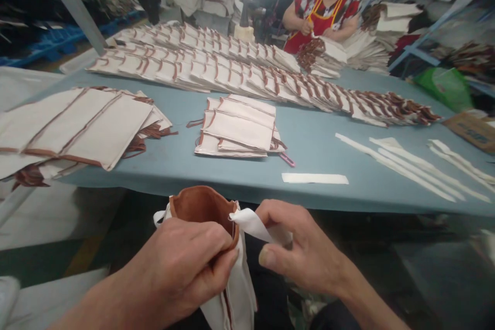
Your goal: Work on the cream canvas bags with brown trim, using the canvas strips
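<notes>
Both hands work a cloth pouch below the worktop edge.
Left hand [181, 263] clenched on pouch [204, 211] rim, brown lining showing, mouth open; right hand [297, 250] pinches white strip [253, 224] at pouch mouth; pouch held in front of blue worktop [317, 139], not on it; small pouch stack [240, 126] just beyond; loose strips [406, 165] to right; a co-worker [325, 15] handles pouches at far side.

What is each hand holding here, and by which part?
Left hand pinches the cloth bag at its brown rim; right hand grips the white strip at that rim.
</notes>
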A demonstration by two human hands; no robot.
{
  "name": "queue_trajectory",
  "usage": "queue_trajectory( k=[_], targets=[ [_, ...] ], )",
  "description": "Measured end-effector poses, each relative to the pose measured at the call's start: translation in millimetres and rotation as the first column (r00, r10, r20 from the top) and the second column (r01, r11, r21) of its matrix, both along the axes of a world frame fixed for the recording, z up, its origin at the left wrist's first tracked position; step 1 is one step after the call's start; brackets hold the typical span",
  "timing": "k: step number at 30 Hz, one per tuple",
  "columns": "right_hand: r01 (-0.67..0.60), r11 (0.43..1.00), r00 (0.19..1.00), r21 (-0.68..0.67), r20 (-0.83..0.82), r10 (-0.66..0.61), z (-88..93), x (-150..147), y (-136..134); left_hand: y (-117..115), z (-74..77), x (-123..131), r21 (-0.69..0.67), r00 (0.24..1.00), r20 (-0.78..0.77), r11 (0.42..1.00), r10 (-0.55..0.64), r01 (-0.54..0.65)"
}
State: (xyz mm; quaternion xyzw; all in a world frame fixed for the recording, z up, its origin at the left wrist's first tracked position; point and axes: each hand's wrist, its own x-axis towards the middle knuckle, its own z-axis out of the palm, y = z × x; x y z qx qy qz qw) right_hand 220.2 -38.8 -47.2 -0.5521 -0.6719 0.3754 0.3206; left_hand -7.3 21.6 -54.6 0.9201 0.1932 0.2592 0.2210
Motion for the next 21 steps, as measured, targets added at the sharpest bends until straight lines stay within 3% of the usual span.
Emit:
queue_trajectory(
  k=[8,15,18,21],
  targets=[
    [0.176,0.984,0.956,0.01,-0.242,-0.168,-18.5,-32,-7,-3,5.6,1,0.123,0.999,-0.033,0.992,-0.015,0.018],
    [0.262,0.961,0.844,-0.088,-0.461,-0.272,-24.7,-46,-8,1,0.0,-3,0.061,1.0,-0.022,0.998,0.006,-0.004],
    [0.355,0.929,0.771,-0.103,-0.531,-0.353,-31.2,-53,-8,2,-2.5,-4,0.029,0.999,-0.016,0.999,0.033,-0.033],
    [0.457,0.875,0.641,-0.162,-0.623,-0.45,-41.1,-62,-3,1,-6.9,-6,-0.047,0.998,-0.004,0.997,0.068,-0.068]
  ],
)
